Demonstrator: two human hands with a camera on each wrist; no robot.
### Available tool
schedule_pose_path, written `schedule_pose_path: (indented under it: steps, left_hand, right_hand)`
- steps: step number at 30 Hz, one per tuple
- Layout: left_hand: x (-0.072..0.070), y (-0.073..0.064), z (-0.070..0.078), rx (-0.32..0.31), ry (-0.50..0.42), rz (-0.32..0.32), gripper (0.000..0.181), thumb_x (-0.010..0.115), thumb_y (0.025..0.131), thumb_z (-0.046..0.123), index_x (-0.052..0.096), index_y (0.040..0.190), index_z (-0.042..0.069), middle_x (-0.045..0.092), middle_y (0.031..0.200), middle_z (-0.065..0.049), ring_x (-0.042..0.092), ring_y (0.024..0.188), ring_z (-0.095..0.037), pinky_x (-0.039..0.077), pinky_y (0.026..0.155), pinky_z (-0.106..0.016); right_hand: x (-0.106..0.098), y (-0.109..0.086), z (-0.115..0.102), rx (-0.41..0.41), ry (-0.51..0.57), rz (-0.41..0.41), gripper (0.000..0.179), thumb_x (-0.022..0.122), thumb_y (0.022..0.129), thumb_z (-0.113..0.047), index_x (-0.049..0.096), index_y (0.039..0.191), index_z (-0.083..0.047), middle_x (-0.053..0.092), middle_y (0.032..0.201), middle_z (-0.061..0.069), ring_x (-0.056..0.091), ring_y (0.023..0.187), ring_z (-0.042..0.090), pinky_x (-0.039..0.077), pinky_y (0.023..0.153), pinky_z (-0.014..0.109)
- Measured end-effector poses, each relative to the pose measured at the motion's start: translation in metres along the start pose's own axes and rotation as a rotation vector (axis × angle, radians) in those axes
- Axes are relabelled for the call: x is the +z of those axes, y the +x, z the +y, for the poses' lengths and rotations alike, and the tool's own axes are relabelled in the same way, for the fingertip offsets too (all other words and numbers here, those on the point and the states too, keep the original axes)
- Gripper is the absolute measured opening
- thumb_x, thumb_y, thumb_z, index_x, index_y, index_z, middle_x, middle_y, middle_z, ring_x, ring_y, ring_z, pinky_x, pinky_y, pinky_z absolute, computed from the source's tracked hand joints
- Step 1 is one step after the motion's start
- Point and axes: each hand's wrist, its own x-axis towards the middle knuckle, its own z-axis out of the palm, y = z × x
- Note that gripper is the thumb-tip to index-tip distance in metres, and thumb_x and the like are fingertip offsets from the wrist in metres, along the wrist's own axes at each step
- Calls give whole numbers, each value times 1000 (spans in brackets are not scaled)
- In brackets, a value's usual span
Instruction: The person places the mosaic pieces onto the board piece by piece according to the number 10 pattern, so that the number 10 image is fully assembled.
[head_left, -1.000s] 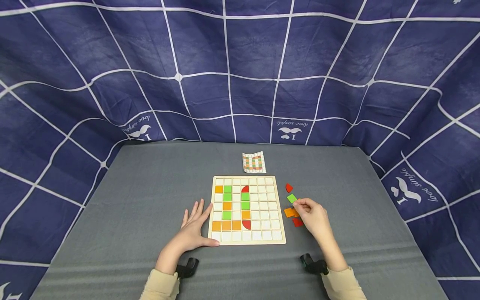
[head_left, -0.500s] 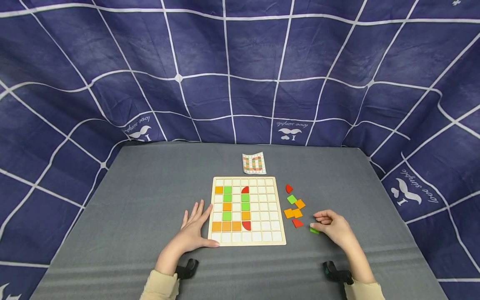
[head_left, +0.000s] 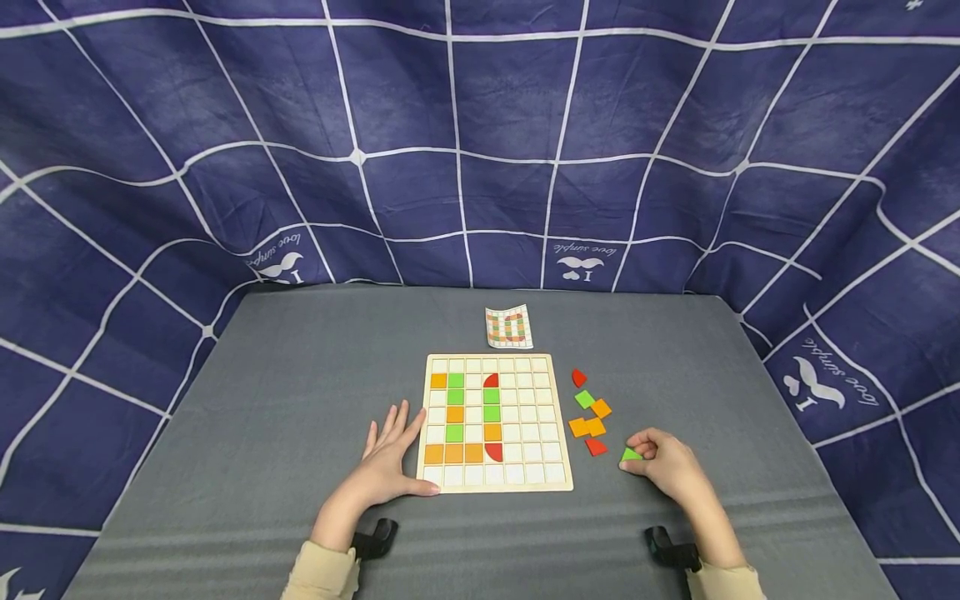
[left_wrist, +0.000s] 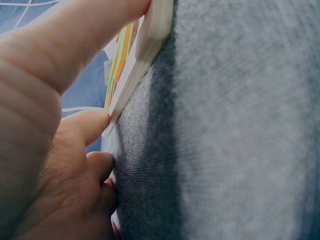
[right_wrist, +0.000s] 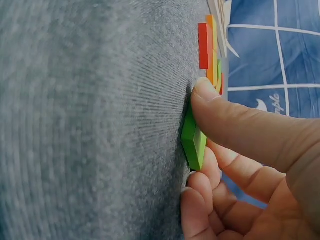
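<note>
My right hand (head_left: 669,468) is at the right of the loose pieces, pinching a green square tile (head_left: 630,455) between thumb and fingers. In the right wrist view the thumb lies on one edge of the green tile (right_wrist: 194,137), and the curled fingers are at its other side, close to the cloth. My left hand (head_left: 384,458) lies at the left side of a wooden grid board (head_left: 495,482), fingers spread and straight. Its thumb touches the near left corner and the index finger meets the left edge. Orange, green and red pieces fill some of the board's cells.
Between board and right hand lie several orange tiles (head_left: 577,427), another green tile (head_left: 584,399) and two red rounded pieces (head_left: 596,447). A printed pattern card (head_left: 507,327) lies behind the board. Blue gridded cloth (head_left: 495,192) hangs around the grey table (head_left: 337,350).
My right hand has moved right and nearer from the loose pieces, uncovering orange tiles. Over the last half second its grip shifted slightly on the green tile. The left hand stays put.
</note>
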Motion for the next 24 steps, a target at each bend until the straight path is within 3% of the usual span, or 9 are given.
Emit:
schedule_pose_path:
  steps: [10, 20, 24]
  left_hand:
    - [1, 1, -1, 9, 9, 7, 125, 95, 58, 38, 24, 157, 9, 3, 165, -20, -2, 153, -40, -7, 120, -60]
    - [1, 0, -1, 9, 7, 13, 124, 95, 58, 38, 24, 157, 9, 4, 165, -20, -1, 153, -40, -7, 120, -61]
    - [1, 0, 0, 1, 11, 17, 125, 95, 58, 37, 25, 157, 9, 4, 165, -20, -1, 153, -40, -7, 120, -61]
  right_hand:
    - [4, -1, -9, 23, 45, 14, 24, 82, 78, -14, 65, 92, -3, 64, 79, 3, 56, 66, 14, 44, 59, 28]
    - [16, 3, -44, -27, 306, 48, 27, 82, 79, -11, 63, 95, 0, 70, 79, 5, 67, 63, 12, 57, 58, 26]
    - [27, 4, -61, -61, 345, 43, 27, 82, 78, -10, 64, 97, -2, 69, 80, 3, 67, 65, 13, 57, 59, 27]
